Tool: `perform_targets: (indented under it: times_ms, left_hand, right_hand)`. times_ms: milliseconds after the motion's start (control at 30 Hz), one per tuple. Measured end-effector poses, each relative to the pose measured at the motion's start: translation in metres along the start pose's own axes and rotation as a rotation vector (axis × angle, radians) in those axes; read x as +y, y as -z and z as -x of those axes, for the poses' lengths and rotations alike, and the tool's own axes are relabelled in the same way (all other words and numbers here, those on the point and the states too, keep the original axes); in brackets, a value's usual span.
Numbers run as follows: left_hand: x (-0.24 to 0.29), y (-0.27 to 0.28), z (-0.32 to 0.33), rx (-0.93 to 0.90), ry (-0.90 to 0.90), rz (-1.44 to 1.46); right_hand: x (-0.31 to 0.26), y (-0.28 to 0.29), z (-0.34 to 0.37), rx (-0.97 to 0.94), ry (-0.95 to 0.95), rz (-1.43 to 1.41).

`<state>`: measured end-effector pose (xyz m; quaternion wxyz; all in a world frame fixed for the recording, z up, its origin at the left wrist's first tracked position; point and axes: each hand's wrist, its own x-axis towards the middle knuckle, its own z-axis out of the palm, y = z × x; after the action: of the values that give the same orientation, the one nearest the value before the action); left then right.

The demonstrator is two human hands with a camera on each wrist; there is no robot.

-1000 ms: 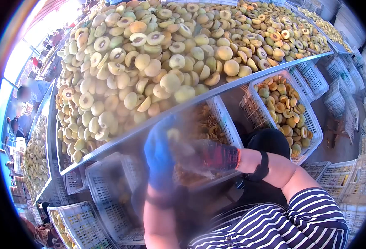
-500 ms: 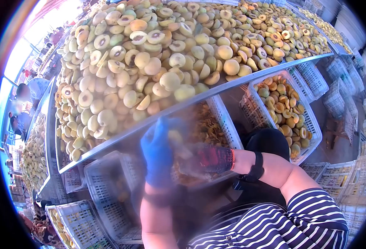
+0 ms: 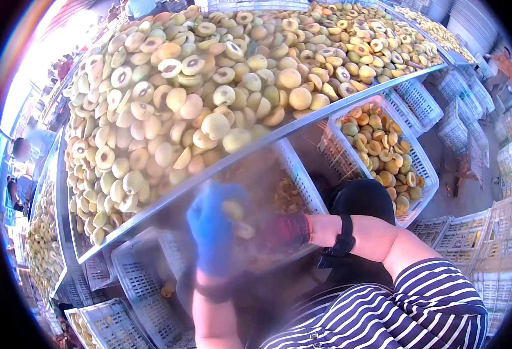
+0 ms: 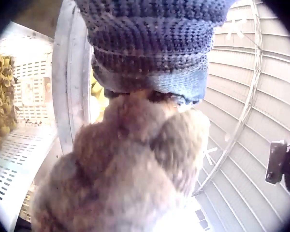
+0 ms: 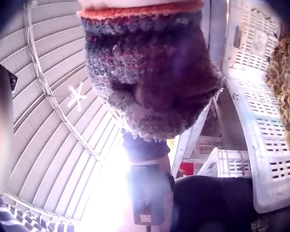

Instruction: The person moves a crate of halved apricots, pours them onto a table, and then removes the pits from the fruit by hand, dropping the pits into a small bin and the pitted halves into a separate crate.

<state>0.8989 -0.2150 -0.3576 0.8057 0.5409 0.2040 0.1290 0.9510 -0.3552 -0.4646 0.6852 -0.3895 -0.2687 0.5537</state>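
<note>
My left hand (image 3: 210,227), in a blue knitted glove, grips a yellow peach (image 3: 233,209) with its fingers curled around it. Close on its right is my right hand (image 3: 285,230), in a dark red and black glove with an orange cuff. A pale, narrow tool (image 3: 244,230) reaches from the right hand towards the peach; haze blurs it, and I cannot tell its kind. Curled glove fingers (image 5: 150,113) show in the right wrist view, while the left wrist view has the bunched glove (image 4: 130,159) hiding the peach. Below both hands is a white crate (image 3: 303,174) of brown-yellow scraps (image 3: 289,196).
A metal-edged table (image 3: 250,145) heaped with halved peaches (image 3: 169,104) runs across in front. To the right, a crate (image 3: 427,192) holds more peaches. Other white crates (image 3: 131,267) stand at the left. My dark-clad knee (image 3: 360,200) is beside the scrap crate.
The head view has shifted, so the table and crates sit further left in it. Both hands stay together below the table edge, with the peach still in the left; the right hand is slightly lower.
</note>
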Motion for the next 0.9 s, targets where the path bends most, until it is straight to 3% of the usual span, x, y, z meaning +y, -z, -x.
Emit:
perform_targets:
  times_ms: [33,100,133,167,233,267,333,400,433,500,533,600,667,733,833,900]
  left_hand:
    - [0.024,-0.002,0.005,-0.120,0.121,-0.243]
    - [0.002,0.019,-0.004,-0.267,0.046,-0.241]
    - [-0.006,0.027,-0.006,-0.336,0.010,-0.238]
    - [0.002,0.025,-0.005,-0.365,0.128,-0.184]
    - [0.000,0.020,-0.006,-0.237,-0.147,-0.163]
    - [-0.003,0.019,-0.005,-0.174,-0.287,-0.156]
    - [-0.013,0.027,0.000,0.169,-0.538,-0.411]
    - [0.013,0.045,0.016,0.373,-0.267,-0.041]
    - [0.033,0.073,0.028,0.312,-0.237,-0.221]
    - [0.057,0.118,0.044,0.365,-0.242,-0.637]
    - [0.062,0.126,0.044,0.472,-0.280,-0.868]
    - [0.062,0.135,0.030,0.651,-0.381,-1.297]
    - [0.034,0.142,-0.035,0.411,-0.567,-1.018]
    - [0.018,0.091,-0.098,0.224,-0.753,-1.242]
    - [0.025,-0.012,-0.121,0.003,-0.667,-1.492]
    - [0.001,-0.062,-0.135,-0.129,-0.673,-1.544]
  right_hand:
    - [0.037,0.028,-0.003,-0.058,-0.062,-0.090]
    - [0.039,0.032,-0.009,-0.215,0.342,0.439]
    - [0.041,0.037,-0.009,-0.194,0.193,0.329]
    - [0.026,0.027,-0.011,-0.175,0.043,0.209]
    - [-0.035,-0.003,0.014,-0.170,0.075,0.376]
    - [-0.038,0.004,0.017,-0.167,-0.012,0.316]
    - [-0.037,0.016,0.024,-0.201,-0.109,0.140]
    - [-0.037,0.026,0.033,-0.275,-0.150,-0.102]
    - [-0.040,0.030,0.037,-0.278,-0.179,-0.121]
    - [-0.041,0.040,0.042,-0.231,-0.171,0.107]
    - [-0.035,0.043,0.043,-0.164,-0.133,0.353]
    - [-0.014,0.051,0.038,-0.176,0.137,0.852]
    - [0.008,0.071,0.015,-0.261,0.580,1.411]
    - [0.009,0.070,0.013,-0.019,0.481,1.338]
    - [-0.006,0.072,0.010,0.292,0.420,1.238]
    - [-0.012,0.081,0.009,0.398,0.428,1.230]
